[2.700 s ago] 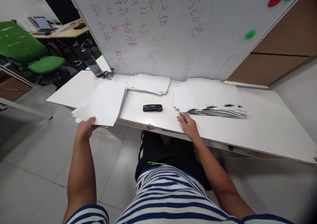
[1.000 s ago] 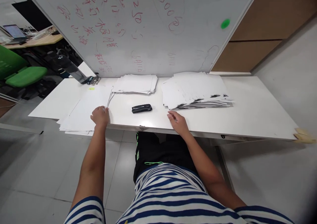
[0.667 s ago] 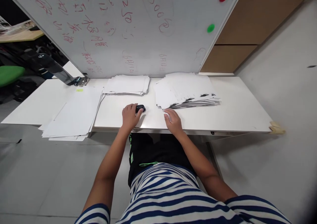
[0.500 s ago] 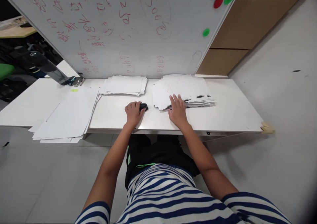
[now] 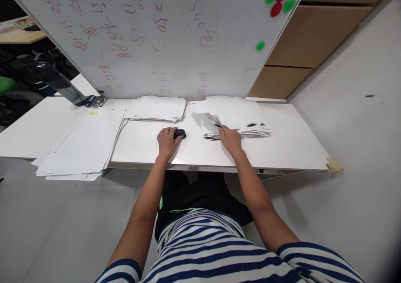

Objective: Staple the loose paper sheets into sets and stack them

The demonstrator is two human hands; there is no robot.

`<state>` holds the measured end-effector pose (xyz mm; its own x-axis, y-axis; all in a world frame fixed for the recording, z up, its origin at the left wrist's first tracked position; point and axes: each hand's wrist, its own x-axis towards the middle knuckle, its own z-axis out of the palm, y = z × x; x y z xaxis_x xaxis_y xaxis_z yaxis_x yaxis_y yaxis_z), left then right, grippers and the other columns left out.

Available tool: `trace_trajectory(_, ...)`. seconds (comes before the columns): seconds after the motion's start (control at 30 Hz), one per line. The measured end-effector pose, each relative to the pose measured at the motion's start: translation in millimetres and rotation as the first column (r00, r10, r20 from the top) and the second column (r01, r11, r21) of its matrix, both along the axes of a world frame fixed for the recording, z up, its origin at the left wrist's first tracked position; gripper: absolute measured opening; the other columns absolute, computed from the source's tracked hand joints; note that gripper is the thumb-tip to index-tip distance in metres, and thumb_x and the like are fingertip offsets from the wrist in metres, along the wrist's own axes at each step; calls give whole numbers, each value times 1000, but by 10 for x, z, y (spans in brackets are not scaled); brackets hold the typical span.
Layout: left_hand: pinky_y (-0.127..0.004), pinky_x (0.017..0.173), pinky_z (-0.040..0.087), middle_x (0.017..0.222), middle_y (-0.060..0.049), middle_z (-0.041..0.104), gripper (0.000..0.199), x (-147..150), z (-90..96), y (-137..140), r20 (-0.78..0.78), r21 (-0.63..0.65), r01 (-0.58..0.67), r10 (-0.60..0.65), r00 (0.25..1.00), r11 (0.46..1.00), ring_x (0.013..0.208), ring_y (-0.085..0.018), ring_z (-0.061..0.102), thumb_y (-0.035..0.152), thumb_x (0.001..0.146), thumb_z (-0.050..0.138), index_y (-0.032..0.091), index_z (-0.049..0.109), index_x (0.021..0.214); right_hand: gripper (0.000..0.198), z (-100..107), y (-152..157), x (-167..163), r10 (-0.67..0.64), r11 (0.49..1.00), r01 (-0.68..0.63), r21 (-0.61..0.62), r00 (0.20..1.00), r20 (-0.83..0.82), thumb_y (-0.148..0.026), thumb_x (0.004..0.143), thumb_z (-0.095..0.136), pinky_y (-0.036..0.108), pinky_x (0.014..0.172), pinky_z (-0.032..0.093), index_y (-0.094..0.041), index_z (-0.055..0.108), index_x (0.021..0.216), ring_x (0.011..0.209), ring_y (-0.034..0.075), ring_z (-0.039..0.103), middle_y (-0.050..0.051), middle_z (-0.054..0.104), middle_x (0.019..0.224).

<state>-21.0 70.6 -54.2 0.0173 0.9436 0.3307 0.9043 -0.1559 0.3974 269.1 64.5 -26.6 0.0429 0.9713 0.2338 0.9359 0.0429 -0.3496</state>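
My left hand (image 5: 167, 141) rests on the white table with its fingers curled around a small black stapler (image 5: 179, 134), whose far end sticks out to the right. Much of the stapler is under the palm. At the right-hand paper stack (image 5: 238, 109), my right hand (image 5: 231, 140) pinches a few sheets of paper (image 5: 206, 119) between thumb and fingers. Their left part is raised and bent above the pile, showing a grey underside. Dark marks are printed along the near edge of the stack, and its layers are uneven there.
A second paper stack (image 5: 158, 108) lies against the whiteboard (image 5: 181, 66). Larger loose sheets (image 5: 84, 145) overhang the table's front edge at left, near a dark bottle (image 5: 67, 89) lying tilted. Cardboard boxes (image 5: 328, 34) stand behind at right, beside the wall.
My right hand has gone from lying spread on the stack to pinching a few sheets, whose left side is lifted. The left hand stays on the stapler. The view has shifted slightly.
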Motion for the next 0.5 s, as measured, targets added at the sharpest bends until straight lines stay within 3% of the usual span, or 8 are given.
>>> trace_trajectory(0.2, -49, 108, 35, 131, -11, 60, 41, -16, -24, 23, 15, 4, 8, -8, 1000, 1000, 130, -33, 45, 40, 90, 63, 27, 60, 129, 37, -65, -69, 14, 116, 993, -117, 2, 983, -144, -27, 101, 43, 38, 107, 45, -18, 67, 128, 134, 26, 56, 9, 67, 134)
trace_trajectory(0.33, -48, 108, 35, 131, -11, 60, 40, -23, -45, 33, 20, 13, 13, -13, 1000, 1000, 130, -33, 45, 41, 90, 61, 27, 61, 128, 38, -37, -94, -29, 104, 993, -110, -32, 985, -135, -37, 100, 49, 45, 111, 43, -18, 65, 129, 139, 29, 51, 10, 64, 138)
trace_trajectory(0.5, -47, 108, 36, 131, -11, 60, 40, -31, -58, 37, 20, 25, 20, -21, 1000, 999, 129, -32, 46, 41, 90, 61, 26, 60, 128, 44, -48, -121, -114, 112, 992, -117, -57, 990, -80, -37, 101, 46, 49, 115, 37, -13, 61, 135, 142, 32, 46, 15, 57, 146)
